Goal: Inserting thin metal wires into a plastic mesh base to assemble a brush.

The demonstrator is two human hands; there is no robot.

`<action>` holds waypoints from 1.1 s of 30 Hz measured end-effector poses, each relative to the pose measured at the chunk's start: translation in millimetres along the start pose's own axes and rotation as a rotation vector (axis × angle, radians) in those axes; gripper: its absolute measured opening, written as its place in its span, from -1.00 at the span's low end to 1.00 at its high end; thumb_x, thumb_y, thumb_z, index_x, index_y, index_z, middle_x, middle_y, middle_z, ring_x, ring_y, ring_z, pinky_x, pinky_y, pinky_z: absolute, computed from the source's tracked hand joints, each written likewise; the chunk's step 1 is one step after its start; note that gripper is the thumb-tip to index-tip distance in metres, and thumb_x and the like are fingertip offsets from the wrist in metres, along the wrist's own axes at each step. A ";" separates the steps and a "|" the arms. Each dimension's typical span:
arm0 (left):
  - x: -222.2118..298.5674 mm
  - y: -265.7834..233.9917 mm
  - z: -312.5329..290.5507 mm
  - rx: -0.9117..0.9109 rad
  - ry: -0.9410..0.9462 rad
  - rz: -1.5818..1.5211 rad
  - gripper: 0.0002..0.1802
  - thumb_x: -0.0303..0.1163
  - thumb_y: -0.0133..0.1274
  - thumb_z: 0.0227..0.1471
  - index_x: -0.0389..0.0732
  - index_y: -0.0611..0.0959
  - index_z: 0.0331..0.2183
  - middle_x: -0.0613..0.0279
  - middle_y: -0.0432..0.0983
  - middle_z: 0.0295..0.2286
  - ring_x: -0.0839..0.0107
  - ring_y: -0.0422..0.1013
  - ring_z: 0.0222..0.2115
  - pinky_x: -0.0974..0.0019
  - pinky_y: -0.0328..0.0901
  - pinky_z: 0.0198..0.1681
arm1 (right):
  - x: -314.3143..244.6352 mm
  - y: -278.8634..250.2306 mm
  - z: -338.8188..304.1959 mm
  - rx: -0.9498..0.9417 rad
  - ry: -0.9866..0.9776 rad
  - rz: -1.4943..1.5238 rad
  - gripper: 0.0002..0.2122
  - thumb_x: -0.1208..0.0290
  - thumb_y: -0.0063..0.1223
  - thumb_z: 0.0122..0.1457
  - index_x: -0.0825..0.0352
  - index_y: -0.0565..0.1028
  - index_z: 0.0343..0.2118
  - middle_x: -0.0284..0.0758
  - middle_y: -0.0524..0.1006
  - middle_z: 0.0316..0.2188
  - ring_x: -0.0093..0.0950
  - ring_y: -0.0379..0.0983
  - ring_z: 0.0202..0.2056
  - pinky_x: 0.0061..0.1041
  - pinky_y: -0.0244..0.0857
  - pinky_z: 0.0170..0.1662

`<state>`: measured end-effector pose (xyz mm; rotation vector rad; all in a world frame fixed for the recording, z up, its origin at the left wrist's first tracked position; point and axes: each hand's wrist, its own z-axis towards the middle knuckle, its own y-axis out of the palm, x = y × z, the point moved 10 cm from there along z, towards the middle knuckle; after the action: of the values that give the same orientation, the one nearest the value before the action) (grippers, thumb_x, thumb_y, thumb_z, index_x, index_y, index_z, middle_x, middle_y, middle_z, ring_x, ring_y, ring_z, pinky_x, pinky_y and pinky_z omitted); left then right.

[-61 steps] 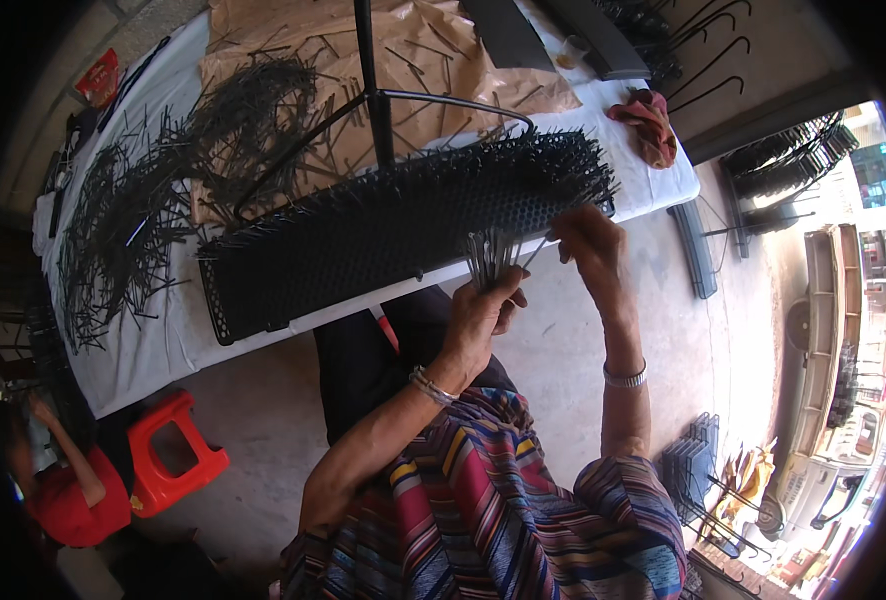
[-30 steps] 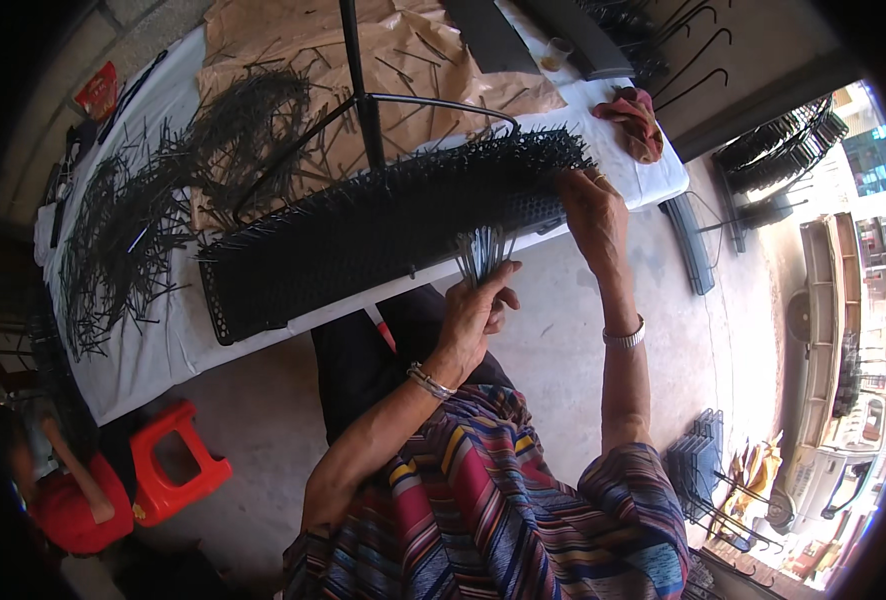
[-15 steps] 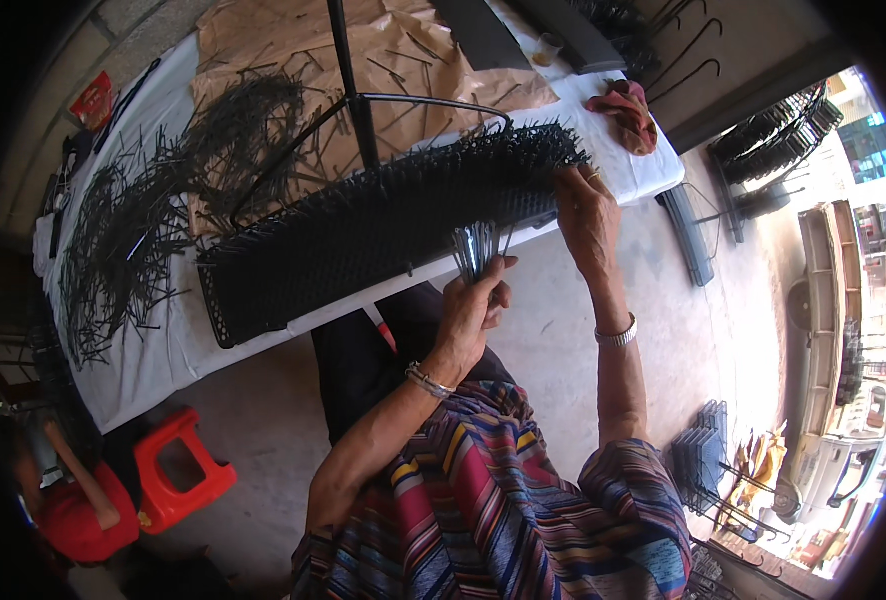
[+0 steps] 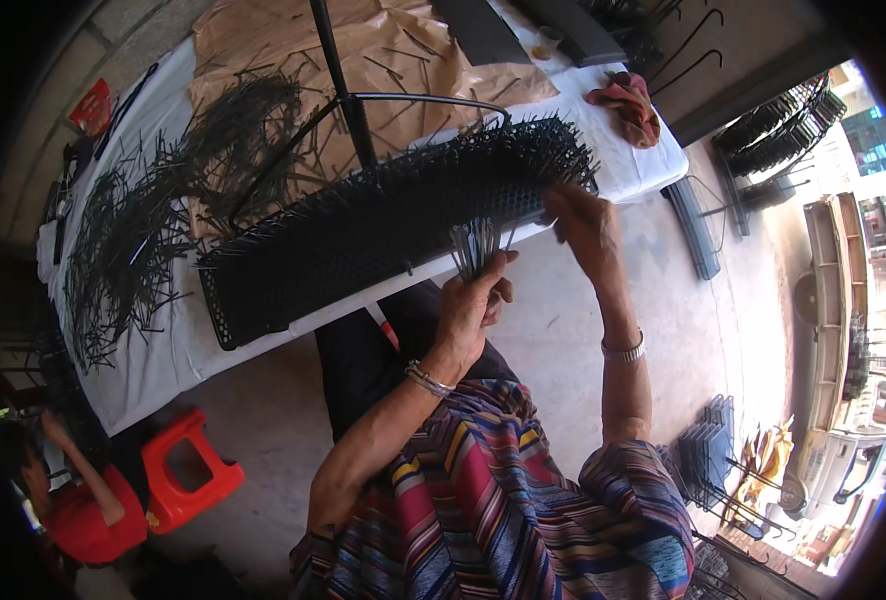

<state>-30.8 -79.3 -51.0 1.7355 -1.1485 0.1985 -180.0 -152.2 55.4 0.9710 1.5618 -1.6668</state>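
My left hand (image 4: pixel 475 310) is closed around a fanned bundle of thin metal rods (image 4: pixel 476 246), their tips pointing up in front of a long black perforated mesh panel (image 4: pixel 313 265). Dense short dark rods (image 4: pixel 523 150) bristle along the panel's far side and right end. My right hand (image 4: pixel 585 225) is at the panel's right front edge, fingers bent together and partly blurred. Whatever those fingers pinch cannot be made out. A black metal frame (image 4: pixel 360 130) with a post and curved arms stands over the panel's far side.
A tangled heap of dark rods (image 4: pixel 143 235) covers the table's left part. Brown paper (image 4: pixel 403 60) lies behind, with a reddish cloth (image 4: pixel 628 108) on the white table cover (image 4: pixel 178 365). A red stool (image 4: pixel 218 485) and a person in red (image 4: pixel 93 515) are at left.
My right hand has dropped slightly away from the rod tips at the panel's right end, its fingers turning down. My left hand keeps its bundle almost in place. The person at left has shifted.
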 end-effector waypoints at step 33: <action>-4.8 -8.9 12.5 0.045 -0.034 -0.050 -0.64 -0.15 0.00 0.16 -0.28 0.55 -0.21 0.16 0.57 -0.41 0.57 0.43 -0.55 0.56 0.26 -0.57 | -14.1 -48.4 -10.8 0.531 -0.310 -0.176 -0.96 0.57 -0.04 0.18 0.32 0.45 -0.35 -0.30 0.59 -0.53 -0.45 0.57 -0.44 -0.53 0.36 -0.38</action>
<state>-31.0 -86.0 -65.6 1.8114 -1.1312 0.1665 -213.0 -138.0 92.3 0.7850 1.0419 -2.2992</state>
